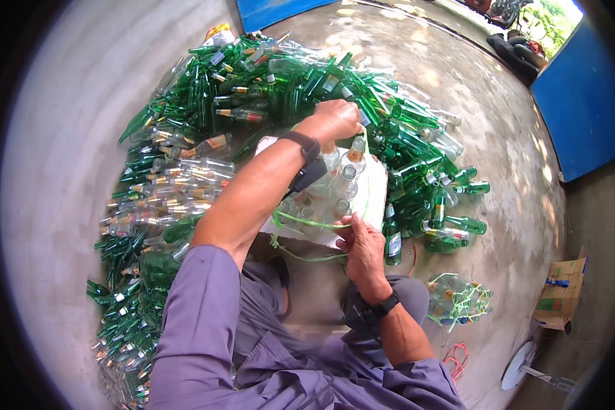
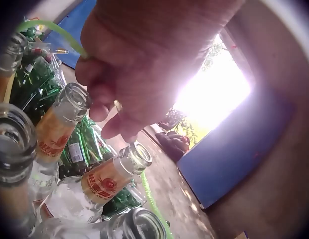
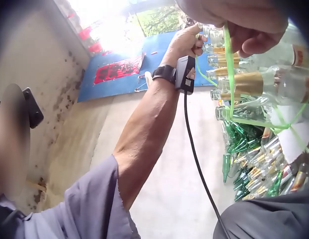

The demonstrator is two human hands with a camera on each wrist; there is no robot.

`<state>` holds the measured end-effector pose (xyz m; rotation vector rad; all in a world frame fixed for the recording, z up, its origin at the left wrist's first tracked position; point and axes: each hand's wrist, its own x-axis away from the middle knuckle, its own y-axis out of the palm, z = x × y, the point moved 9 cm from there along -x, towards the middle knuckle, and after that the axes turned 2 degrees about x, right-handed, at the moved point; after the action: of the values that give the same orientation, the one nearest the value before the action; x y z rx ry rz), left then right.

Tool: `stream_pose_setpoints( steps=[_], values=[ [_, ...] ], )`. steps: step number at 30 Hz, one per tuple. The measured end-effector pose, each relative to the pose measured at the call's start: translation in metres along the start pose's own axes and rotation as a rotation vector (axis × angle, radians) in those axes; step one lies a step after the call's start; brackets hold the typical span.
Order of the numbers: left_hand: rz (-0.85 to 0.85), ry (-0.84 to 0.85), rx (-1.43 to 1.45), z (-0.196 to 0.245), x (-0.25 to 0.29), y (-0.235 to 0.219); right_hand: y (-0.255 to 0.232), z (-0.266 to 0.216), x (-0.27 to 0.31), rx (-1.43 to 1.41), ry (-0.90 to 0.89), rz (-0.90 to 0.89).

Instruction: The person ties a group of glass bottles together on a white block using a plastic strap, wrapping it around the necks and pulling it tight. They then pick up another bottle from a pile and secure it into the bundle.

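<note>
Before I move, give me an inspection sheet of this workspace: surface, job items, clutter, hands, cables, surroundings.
Surface: concrete floor; white sheet beneath upright clear bottles.
Job's things: green strap looped around those bottles.
Clutter: loose bottles heaped around; tied bundle and red cord to the right.
Hands: left hand and right hand each pinch the strap.
Cables: black cable runs from the left wrist's device.
Surroundings: blue panels, cardboard box.

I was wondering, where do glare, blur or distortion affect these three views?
Head: dark rounded corners, blue panel bowed by lens distortion, sunlight dappling the floor. Left wrist: blown-out opening, left hand dim against it. Right wrist: glare whitening the top, smeared oval at left edge.
</note>
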<state>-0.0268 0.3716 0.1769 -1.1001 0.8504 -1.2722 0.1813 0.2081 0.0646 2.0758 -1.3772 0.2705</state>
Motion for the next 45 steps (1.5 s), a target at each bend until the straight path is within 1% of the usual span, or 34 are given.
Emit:
stream_pose_setpoints(
  steps=[4, 7, 11, 13, 14, 19, 21, 22, 23, 25, 26, 27, 29, 30, 31, 33, 35, 37, 38, 39, 41, 42, 44, 45],
  values=[
    [-0.044, -0.036, 0.028, -0.008, -0.006, 0.003, -0.003, 0.009, -0.007, -0.009, 0.02, 0.008],
    [-0.052, -0.056, -0.023, -0.014, -0.008, 0.002, -0.003, 0.014, -0.008, -0.036, 0.068, 0.013],
    [-0.056, -0.079, -0.103, -0.038, 0.003, 0.001, -0.002, 0.016, -0.009, -0.043, 0.088, 0.026],
    [-0.06, -0.175, 0.058, -0.053, 0.015, -0.003, -0.001, 0.019, -0.01, -0.041, 0.093, 0.024],
    [-0.113, -0.181, 0.213, -0.062, 0.016, 0.003, 0.0, 0.018, -0.01, -0.041, 0.085, 0.019],
    [-0.075, -0.18, 0.262, -0.093, 0.033, -0.004, 0.006, 0.016, -0.01, -0.006, 0.083, 0.016],
    [0.026, -0.142, 0.344, -0.106, 0.039, -0.01, 0.005, 0.017, -0.01, -0.001, 0.082, 0.028],
    [0.047, -0.144, 0.421, -0.113, 0.041, -0.011, 0.005, 0.018, -0.011, 0.0, 0.082, 0.025],
    [0.048, -0.144, 0.42, -0.12, 0.045, -0.009, 0.004, 0.018, -0.011, 0.0, 0.08, 0.027],
    [0.06, -0.11, 0.663, -0.125, 0.057, -0.01, 0.003, 0.018, -0.012, 0.001, 0.077, 0.026],
    [0.003, -0.2, 0.734, -0.135, 0.063, -0.003, 0.002, 0.019, -0.013, -0.001, 0.076, 0.027],
    [0.005, -0.202, 0.735, -0.143, 0.067, 0.001, 0.002, 0.02, -0.012, -0.002, 0.077, 0.027],
    [0.012, -0.205, 0.827, -0.159, 0.074, 0.018, 0.004, 0.018, -0.012, -0.003, 0.082, 0.026],
    [-0.025, -0.246, 0.792, -0.155, 0.086, 0.012, 0.005, 0.018, -0.011, -0.008, 0.083, 0.03],
    [-0.022, -0.25, 0.792, -0.161, 0.09, 0.018, 0.004, 0.02, -0.012, -0.007, 0.085, 0.026],
    [0.009, -0.181, 0.837, -0.173, 0.097, 0.033, 0.002, 0.023, -0.016, 0.007, 0.056, 0.007],
    [0.006, -0.224, 0.834, -0.184, 0.106, 0.049, 0.003, 0.022, -0.016, 0.011, 0.06, 0.022],
    [0.024, -0.239, 0.839, -0.183, 0.119, 0.058, 0.002, 0.023, -0.016, 0.014, 0.068, 0.04],
    [0.036, -0.259, 0.781, -0.182, 0.124, 0.063, 0.002, 0.023, -0.016, 0.02, 0.063, 0.048],
    [0.068, -0.301, 0.783, -0.184, 0.129, 0.07, 0.001, 0.023, -0.017, 0.025, 0.058, 0.055],
    [0.125, -0.322, 0.793, -0.184, 0.136, 0.08, -0.001, 0.022, -0.017, 0.061, 0.056, 0.08],
    [0.126, -0.325, 0.794, -0.18, 0.138, 0.083, -0.003, 0.021, -0.018, 0.096, 0.052, 0.107],
    [0.22, -0.355, 0.748, -0.178, 0.144, 0.08, -0.006, 0.017, -0.021, 0.149, 0.042, 0.107],
    [0.217, -0.356, 0.748, -0.173, 0.148, 0.078, -0.007, 0.015, -0.023, 0.2, 0.031, 0.111]
  ],
)
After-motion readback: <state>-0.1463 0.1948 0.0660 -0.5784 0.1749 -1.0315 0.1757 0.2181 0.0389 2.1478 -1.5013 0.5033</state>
